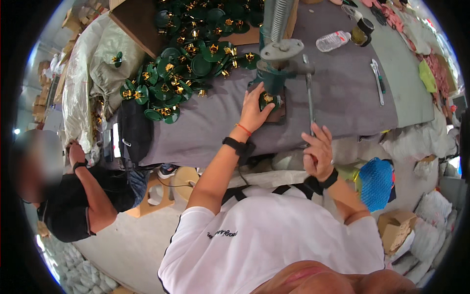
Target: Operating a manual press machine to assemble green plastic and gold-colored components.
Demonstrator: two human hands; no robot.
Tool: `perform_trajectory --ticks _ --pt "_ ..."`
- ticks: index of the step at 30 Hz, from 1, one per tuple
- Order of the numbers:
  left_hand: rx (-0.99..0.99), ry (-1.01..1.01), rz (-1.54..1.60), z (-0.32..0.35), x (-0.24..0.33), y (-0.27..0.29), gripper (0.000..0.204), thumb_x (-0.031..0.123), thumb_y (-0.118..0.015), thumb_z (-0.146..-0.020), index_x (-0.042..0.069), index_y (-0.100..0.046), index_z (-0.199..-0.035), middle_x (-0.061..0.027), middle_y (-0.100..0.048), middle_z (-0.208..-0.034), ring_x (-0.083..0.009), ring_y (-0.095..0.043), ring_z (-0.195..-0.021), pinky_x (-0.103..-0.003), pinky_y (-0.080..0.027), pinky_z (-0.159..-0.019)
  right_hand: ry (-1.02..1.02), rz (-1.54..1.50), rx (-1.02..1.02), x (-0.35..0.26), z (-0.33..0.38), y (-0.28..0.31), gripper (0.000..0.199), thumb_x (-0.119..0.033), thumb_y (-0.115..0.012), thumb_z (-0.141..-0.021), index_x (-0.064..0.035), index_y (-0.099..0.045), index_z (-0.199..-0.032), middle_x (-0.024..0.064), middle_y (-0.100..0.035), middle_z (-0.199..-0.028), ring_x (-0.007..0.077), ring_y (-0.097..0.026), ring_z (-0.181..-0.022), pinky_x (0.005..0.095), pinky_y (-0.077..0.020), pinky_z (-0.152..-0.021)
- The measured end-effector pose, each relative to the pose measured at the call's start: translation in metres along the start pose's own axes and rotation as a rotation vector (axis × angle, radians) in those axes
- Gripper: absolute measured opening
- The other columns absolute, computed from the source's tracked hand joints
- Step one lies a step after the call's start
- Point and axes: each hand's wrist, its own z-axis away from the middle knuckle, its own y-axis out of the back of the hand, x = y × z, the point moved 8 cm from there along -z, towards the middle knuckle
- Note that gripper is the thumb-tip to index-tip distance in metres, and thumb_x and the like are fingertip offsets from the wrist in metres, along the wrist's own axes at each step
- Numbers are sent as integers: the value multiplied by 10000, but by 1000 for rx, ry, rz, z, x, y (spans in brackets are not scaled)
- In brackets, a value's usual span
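The left hand (253, 111) lies flat with open fingers on a round green plastic disc with a gold middle (268, 99). The disc sits under the green metal press (277, 63) on the grey cloth-covered bench (338, 103). The right hand (318, 152) is closed around the long grey metal handle (309, 98) of the press. A big pile of green and gold discs (191, 63) lies just left of the press. A clear plastic bottle (333, 40) lies farther back. Another person in a black shirt (73, 206) sits at the left.
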Motion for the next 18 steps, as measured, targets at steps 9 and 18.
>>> perform_trajectory --ticks 9,18 --pt "-183 8 -191 -9 2 -15 402 284 -670 -850 89 -537 -1175 -148 -511 -1317 -371 -431 -1259 -591 -223 -1085 -254 -494 359 54 -241 51 306 -229 -430 -990 -2 -517 -803 64 -559 -661 163 -572 -627 289 -425 -594" --pt "-166 -83 -230 87 22 53 406 275 -617 -870 64 -521 -1204 -217 -363 -1458 -386 -253 -1405 -567 -117 -1134 -492 -749 470 140 -283 5 362 -383 -527 -965 -87 -533 -756 -43 -435 -570 45 -385 -457 209 -295 -407"
